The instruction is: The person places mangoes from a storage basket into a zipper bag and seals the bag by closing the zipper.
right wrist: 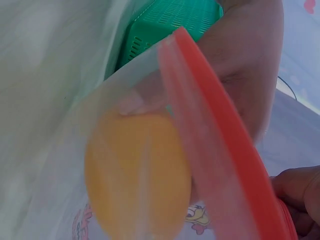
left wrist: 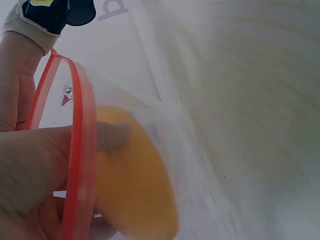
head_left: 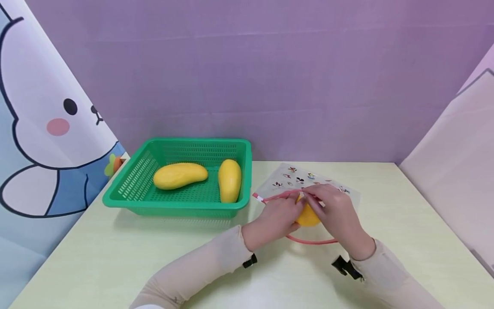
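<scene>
Step in hand looked like bagging: the yellow mango (head_left: 308, 217) sat past the red rim (head_left: 313, 242) of the clear printed bag (head_left: 286, 175), left hand (head_left: 275, 219) reaching through the mouth and gripping it, thumb on top. Right hand (head_left: 334, 209) pinched the rim, close beside the left, holding the mouth apart. Couldn't tell how deep the left fingers went; the wrist view was soft there. My read: next move called for seating the mango lower, letting go, then backing the left hand out without dragging the film; snagging on the rim was the main risk. Room: the green basket (head_left: 177, 205), with 2 mangoes in it, a left mango (head_left: 180, 175) and a right mango (head_left: 230, 181), boxed in the left side; the white-and-red tab (head_left: 258, 197) on the rim ended near the basket's right wall. Bag's far corner lay by the counter's back edge, purple backdrop (head_left: 270, 86) behind. Best space on the counter (head_left: 405, 214) was to the right and toward the person.
</scene>
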`<state>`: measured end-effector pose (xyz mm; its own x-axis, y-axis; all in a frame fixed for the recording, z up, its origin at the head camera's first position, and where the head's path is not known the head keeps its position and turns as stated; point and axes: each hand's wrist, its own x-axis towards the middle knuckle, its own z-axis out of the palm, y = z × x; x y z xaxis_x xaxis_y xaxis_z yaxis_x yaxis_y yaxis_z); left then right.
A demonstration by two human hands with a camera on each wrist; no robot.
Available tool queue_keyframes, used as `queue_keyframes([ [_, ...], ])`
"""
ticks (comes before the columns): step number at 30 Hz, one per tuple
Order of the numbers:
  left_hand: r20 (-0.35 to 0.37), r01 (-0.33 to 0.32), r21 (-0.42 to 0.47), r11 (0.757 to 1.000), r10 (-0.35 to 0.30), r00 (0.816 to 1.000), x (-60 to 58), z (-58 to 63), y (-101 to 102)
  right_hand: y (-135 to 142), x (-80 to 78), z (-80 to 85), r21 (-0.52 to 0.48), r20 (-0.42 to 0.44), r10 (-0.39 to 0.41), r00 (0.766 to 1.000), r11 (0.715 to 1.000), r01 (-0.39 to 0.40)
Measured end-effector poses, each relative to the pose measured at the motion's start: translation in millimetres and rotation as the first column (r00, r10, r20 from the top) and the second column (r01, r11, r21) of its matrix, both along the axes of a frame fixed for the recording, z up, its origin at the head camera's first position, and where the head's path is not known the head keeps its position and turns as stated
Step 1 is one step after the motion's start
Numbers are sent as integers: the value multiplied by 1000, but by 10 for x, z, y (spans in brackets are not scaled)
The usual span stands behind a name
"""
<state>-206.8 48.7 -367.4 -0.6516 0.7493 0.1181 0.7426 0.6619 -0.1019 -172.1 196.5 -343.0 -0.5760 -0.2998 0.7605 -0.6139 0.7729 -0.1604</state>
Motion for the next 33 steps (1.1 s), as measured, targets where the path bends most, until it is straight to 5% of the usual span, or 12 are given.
queue_keyframes([
  [17, 100, -124, -47, 991, 128, 987, -83, -50, 164, -6, 7, 2, 8, -2, 2, 1000, 1000, -2],
  [25, 87, -159, -49, 986, 163, 983, -102, -59, 193, 0, -3, -7, 13, -5, 29, 1000, 1000, -29],
  [33, 93, -128, -19, 992, 129, 987, -157, -76, 194, -2, 0, 8, 21, -10, 44, 999, 999, -44],
])
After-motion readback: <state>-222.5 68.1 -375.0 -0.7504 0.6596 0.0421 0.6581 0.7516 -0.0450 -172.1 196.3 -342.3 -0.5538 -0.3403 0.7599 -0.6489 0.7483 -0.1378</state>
